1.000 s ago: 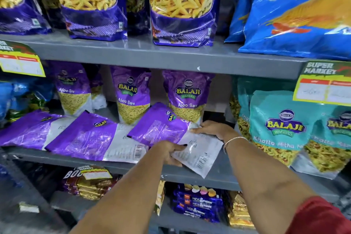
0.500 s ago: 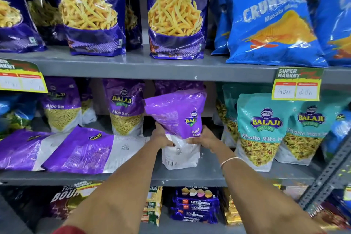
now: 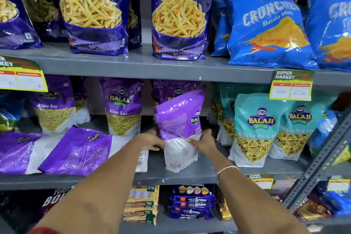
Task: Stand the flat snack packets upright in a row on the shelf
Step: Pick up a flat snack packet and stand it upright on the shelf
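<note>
A purple and white Aloo Sev packet stands upright on the grey middle shelf, its back turned toward me. My left hand grips its left side and my right hand grips its right side. Two more purple packets lie flat on the same shelf to the left, one beside my left forearm and one at the far left. Upright Aloo Sev packets stand in a row behind them.
Teal Khatta Mitha packets stand right of the held packet. The upper shelf carries tall purple bags and blue Crunchex bags. A price tag hangs from its edge. Biscuit packs fill the shelf below. A slotted metal post slants at the right.
Both hands lifted the packet from lying flat at the shelf front and raised it upright. It now stands a little further back on the shelf, still held at both sides.
</note>
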